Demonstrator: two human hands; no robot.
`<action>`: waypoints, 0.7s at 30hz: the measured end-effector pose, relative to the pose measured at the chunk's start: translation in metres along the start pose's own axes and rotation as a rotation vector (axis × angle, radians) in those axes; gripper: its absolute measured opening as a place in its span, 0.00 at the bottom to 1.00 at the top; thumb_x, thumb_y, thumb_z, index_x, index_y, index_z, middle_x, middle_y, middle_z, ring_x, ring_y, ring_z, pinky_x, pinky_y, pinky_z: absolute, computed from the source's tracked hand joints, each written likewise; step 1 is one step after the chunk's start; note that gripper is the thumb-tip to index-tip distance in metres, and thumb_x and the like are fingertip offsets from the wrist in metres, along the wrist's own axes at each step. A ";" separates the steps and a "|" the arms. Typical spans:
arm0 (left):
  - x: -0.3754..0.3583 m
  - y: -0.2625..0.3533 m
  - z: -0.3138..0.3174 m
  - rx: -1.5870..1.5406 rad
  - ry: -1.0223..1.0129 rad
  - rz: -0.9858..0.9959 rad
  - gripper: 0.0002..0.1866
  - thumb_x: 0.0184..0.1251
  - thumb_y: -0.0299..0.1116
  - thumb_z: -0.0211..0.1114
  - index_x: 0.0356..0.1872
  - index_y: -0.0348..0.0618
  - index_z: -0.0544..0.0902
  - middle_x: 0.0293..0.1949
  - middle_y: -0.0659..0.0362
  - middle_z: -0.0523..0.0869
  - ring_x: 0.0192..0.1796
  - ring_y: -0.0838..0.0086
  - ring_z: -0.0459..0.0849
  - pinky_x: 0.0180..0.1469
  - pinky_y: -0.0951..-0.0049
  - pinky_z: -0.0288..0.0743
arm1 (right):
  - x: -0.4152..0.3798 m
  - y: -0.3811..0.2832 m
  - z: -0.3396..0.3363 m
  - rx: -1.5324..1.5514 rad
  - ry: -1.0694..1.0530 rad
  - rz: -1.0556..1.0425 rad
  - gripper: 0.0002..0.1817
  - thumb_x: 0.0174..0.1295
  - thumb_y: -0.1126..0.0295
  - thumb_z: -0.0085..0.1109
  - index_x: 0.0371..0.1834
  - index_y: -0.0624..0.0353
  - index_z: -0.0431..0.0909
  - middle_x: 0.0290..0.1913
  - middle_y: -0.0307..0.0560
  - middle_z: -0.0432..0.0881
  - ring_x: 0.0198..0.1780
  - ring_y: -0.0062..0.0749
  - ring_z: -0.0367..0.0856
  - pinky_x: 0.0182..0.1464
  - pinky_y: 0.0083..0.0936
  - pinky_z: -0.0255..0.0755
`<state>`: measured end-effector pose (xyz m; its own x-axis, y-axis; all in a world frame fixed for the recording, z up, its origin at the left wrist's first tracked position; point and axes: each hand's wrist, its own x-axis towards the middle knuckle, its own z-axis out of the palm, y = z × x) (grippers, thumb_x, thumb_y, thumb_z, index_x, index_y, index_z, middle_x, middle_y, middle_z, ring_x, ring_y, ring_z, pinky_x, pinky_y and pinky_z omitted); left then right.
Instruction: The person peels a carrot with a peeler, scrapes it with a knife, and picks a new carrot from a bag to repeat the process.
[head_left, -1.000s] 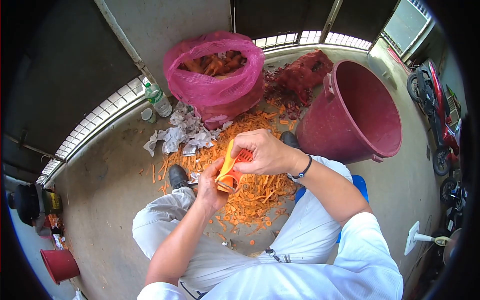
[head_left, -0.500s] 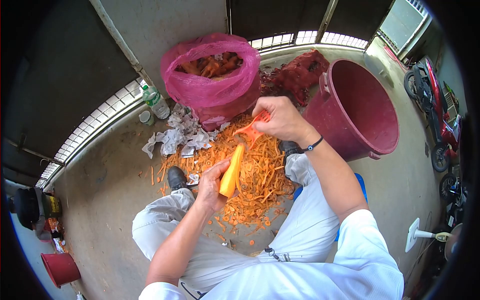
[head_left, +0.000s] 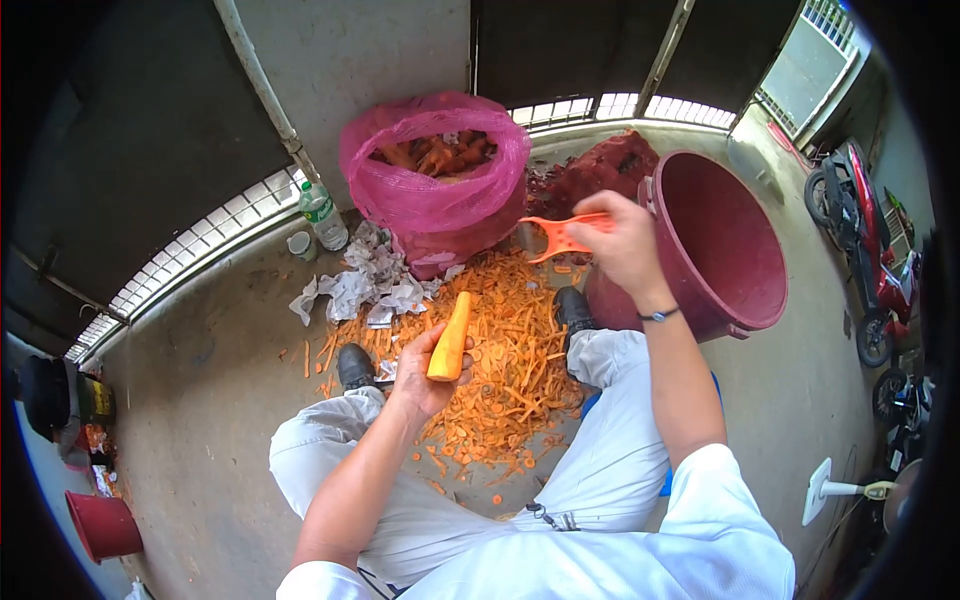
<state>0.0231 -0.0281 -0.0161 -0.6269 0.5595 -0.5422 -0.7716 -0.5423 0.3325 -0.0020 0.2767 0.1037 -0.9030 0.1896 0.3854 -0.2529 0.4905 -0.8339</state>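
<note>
Orange carrot [head_left: 453,340] in left hand [head_left: 420,380], grip clamped around its thick end, over peelings [head_left: 512,360] on floor [head_left: 230,420], well in from its far edge. Right hand [head_left: 624,245] grip clamped on peeler [head_left: 560,239], apart from carrot. Likely light, stiff, slick; hold by thick end.

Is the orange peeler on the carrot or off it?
Off: the right hand holds the peeler apart from the carrot in the left hand.

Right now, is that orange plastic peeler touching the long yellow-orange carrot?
No, the right hand holds the peeler well apart from the carrot in the left hand.
</note>
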 end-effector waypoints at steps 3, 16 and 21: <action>-0.003 0.003 0.000 -0.019 -0.018 0.020 0.19 0.79 0.50 0.57 0.52 0.45 0.81 0.39 0.54 0.86 0.33 0.66 0.81 0.27 0.68 0.70 | -0.042 0.001 -0.048 0.359 0.173 0.168 0.09 0.63 0.74 0.72 0.42 0.64 0.83 0.36 0.42 0.85 0.29 0.17 0.79 0.29 0.16 0.72; -0.017 0.003 0.021 0.097 0.032 0.119 0.15 0.78 0.45 0.59 0.56 0.50 0.80 0.37 0.60 0.85 0.28 0.72 0.80 0.24 0.72 0.70 | -0.362 0.105 -0.162 -0.048 0.459 0.946 0.06 0.61 0.80 0.67 0.41 0.61 0.84 0.34 0.39 0.86 0.34 0.19 0.82 0.35 0.19 0.76; -0.015 0.002 0.015 0.102 0.061 0.132 0.14 0.78 0.44 0.60 0.56 0.50 0.80 0.37 0.59 0.85 0.27 0.72 0.81 0.23 0.72 0.69 | -0.378 0.124 -0.159 -0.387 0.309 0.894 0.10 0.53 0.71 0.70 0.37 0.63 0.89 0.37 0.50 0.88 0.38 0.36 0.87 0.45 0.32 0.81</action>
<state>0.0291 -0.0281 0.0048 -0.7184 0.4470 -0.5330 -0.6917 -0.5405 0.4789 0.3631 0.4007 -0.0827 -0.5631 0.8054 -0.1849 0.6487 0.2923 -0.7027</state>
